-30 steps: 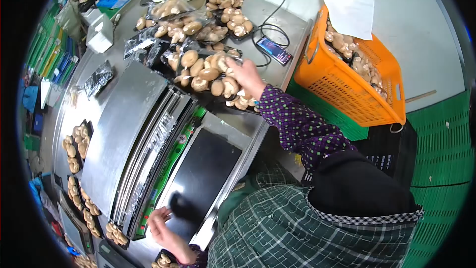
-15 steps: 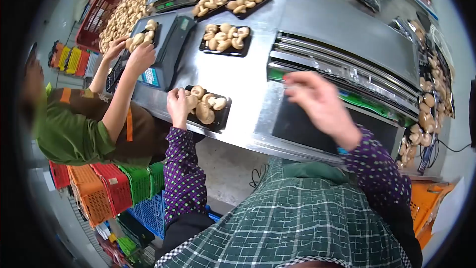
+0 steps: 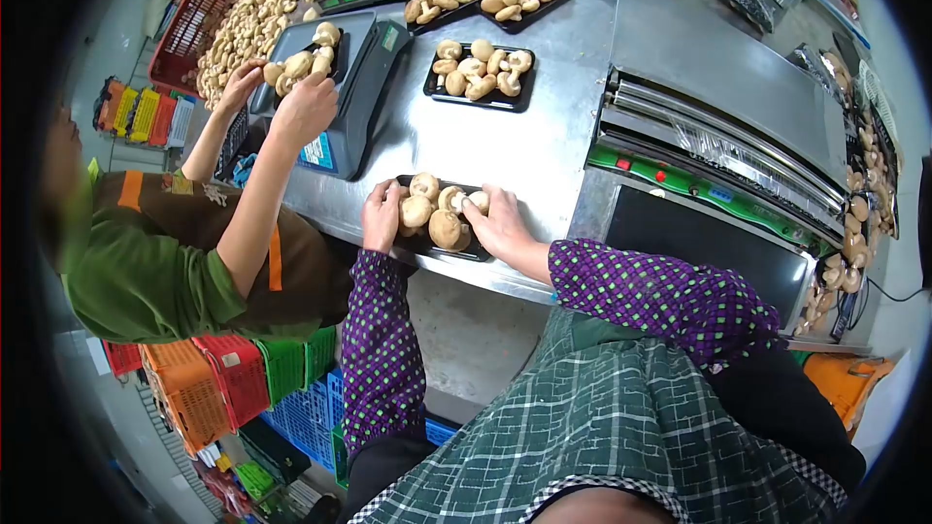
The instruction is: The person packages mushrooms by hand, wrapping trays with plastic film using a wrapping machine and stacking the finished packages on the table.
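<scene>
A black tray [image 3: 475, 252] of brown-capped mushrooms [image 3: 449, 230] rests at the front edge of the steel table. My left hand [image 3: 381, 217] closes on the tray's left end, its fingers against the rim beside the caps. At the right end, my right hand [image 3: 506, 230] pinches a mushroom [image 3: 478, 201] between thumb and fingers. Its palm hides part of the tray's right rim. Behind these, a second filled black tray [image 3: 504, 104] lies on the table, apart from both hands.
A film-wrapping machine [image 3: 718, 107] stands to the right, with a dark plate [image 3: 709, 243] in front. On the left, a co-worker's hands [image 3: 303, 109] hold mushrooms over a scale [image 3: 367, 87]. A red crate [image 3: 189, 34] of loose mushrooms and several more filled trays lie farther back.
My right hand has come left from the wrapping machine to the tray's right end. My left hand stays at the left end. The view has shifted, moving the table contents rightward.
</scene>
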The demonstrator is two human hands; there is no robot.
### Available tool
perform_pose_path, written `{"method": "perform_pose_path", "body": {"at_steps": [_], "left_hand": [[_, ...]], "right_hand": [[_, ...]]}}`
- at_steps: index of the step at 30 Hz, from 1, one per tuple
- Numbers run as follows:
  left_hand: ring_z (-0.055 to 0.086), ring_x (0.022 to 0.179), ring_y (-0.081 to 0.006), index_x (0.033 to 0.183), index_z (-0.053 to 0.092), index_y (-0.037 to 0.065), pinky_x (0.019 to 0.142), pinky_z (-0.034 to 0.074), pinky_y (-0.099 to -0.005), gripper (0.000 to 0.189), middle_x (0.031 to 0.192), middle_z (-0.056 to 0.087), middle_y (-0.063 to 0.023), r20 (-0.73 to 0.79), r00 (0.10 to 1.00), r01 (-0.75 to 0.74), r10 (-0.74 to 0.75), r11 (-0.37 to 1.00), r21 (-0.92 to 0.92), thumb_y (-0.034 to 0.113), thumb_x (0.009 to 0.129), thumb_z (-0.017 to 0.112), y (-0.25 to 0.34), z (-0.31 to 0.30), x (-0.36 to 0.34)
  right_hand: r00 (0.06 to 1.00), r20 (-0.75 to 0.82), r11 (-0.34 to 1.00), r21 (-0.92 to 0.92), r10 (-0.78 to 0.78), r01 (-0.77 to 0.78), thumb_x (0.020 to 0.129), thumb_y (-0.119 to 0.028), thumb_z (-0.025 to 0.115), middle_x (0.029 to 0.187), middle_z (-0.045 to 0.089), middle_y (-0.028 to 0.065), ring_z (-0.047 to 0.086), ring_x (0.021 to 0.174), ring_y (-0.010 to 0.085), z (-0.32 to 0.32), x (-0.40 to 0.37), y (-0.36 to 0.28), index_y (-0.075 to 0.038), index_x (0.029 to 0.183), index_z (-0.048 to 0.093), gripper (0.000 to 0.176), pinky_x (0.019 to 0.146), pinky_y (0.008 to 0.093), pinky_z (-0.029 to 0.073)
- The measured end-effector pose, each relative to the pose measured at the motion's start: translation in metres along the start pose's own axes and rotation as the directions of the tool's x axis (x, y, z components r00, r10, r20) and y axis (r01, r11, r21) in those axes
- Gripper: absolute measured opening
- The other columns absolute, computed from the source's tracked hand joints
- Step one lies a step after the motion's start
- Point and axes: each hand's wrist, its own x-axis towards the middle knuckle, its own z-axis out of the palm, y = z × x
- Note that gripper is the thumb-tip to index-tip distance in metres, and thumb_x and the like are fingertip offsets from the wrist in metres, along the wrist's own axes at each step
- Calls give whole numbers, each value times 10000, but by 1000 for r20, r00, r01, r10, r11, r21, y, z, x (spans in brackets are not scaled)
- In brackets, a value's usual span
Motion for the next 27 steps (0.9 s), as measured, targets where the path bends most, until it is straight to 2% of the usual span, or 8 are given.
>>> {"method": "perform_pose_path", "body": {"at_steps": [3,9,10,11,14,19,23,27], "left_hand": [[586,840,-128,1051,599,-44,774,461,-260,323,900,657,-101,7,999,-35,36,996,-85,236,905,531,15,-11,-4],[567,831,-103,1106,560,-60,741,458,-225,345,965,628,-76,116,981,-130,153,973,-190,236,934,510,129,-18,-18],[551,810,-91,1105,563,-56,718,448,-214,347,940,621,-61,171,972,-132,161,977,-169,241,937,505,160,-11,-20],[535,789,-79,1104,566,-53,696,437,-203,348,915,614,-45,226,960,-136,167,979,-149,246,939,500,189,-2,-23],[489,701,-56,1100,588,-16,557,378,-184,332,844,588,-7,256,883,-377,394,919,-113,254,926,504,240,46,-14],[497,654,-73,1090,593,29,540,382,-208,373,772,545,-3,429,791,-358,437,898,-256,344,922,487,324,144,-21],[461,695,-87,1144,557,38,574,394,-225,405,830,523,-6,503,737,-386,451,892,-235,365,914,491,372,212,-34],[534,833,-148,1155,546,22,630,462,-280,429,985,563,-58,548,712,-422,439,891,-166,371,919,464,392,276,-37]], "right_hand": [[969,-86,973,5,-230,232,827,-358,572,1101,484,296,434,1105,403,-18,2,-13,77,1146,467,549,947,433,367],[920,-47,920,20,-390,391,794,-379,607,1118,486,319,468,1089,406,-132,-17,-74,117,1090,502,586,943,408,386],[899,-162,909,30,-406,416,780,-371,615,991,562,310,558,963,395,-158,-24,-84,136,999,541,558,844,392,451],[920,-15,916,85,-392,392,818,-367,609,926,627,225,620,883,245,-186,-11,-85,85,1022,585,497,766,339,476],[871,-116,878,-15,-478,479,821,-334,605,730,646,150,626,714,189,-269,-16,-87,86,914,614,430,669,328,482],[848,-401,937,-188,-347,294,753,-315,652,730,647,168,630,699,240,-377,-35,-70,76,804,650,395,641,351,479],[802,-544,969,-115,-245,218,713,-306,672,747,654,180,637,703,259,-436,-43,-45,59,782,668,372,655,357,494],[687,-593,907,-243,-420,345,681,-326,694,746,648,207,650,723,324,-475,-32,0,50,736,663,382,682,374,509]]}}
